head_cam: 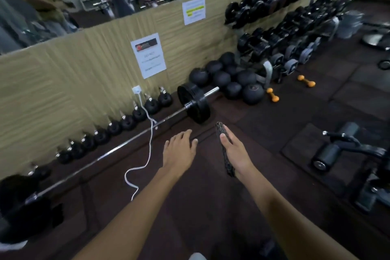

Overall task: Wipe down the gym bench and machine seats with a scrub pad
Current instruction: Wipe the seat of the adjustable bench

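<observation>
Both arms reach out over the dark rubber floor. My right hand (233,151) holds a thin dark scrub pad (224,150) edge-on, the pad lying against the palm with the thumb over it and the fingers straight. My left hand (179,150) hovers palm down a little to the left, fingers relaxed, holding nothing. At the right edge stands part of a gym machine (346,152) with black roller pads. No bench seat shows clearly.
A loaded barbell (194,104) lies along the tan wall, with a row of kettlebells (126,121) behind it and a white cable (147,154) trailing across the floor. Black medicine balls (232,80), orange dumbbells (272,95) and a dumbbell rack (285,27) stand farther right.
</observation>
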Tool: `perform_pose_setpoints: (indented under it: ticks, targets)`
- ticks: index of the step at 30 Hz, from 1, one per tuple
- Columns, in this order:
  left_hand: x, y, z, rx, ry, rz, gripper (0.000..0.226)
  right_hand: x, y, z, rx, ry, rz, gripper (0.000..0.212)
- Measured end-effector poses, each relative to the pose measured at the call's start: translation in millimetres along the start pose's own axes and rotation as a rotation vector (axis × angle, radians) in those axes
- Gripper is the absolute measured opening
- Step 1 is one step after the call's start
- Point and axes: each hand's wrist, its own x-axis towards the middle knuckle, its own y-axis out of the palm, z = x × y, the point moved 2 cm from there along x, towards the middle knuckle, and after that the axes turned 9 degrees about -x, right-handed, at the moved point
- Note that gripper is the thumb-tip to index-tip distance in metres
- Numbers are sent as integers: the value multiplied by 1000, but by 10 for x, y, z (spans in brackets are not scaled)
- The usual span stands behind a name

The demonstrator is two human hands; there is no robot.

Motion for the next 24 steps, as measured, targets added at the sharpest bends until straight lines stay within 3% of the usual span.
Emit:
perform_pose_setpoints:
  ticks: [4,10,20,24]
  targets:
    - [902,138,-474,-2,161,61,51,629,-474,109,65,-3,-159,45]
    - [2154,750,-1719,25,519,219,50,1318,-1511,102,128,-4,-555,46]
    - [2213,2102,-4038,68,1060,558,51,1049,-3326,-529,296,192,-1156,41]
    - [2030,2784,-4886,116,1180,645,50,903,-4107,-933,345,225,-1282,42]
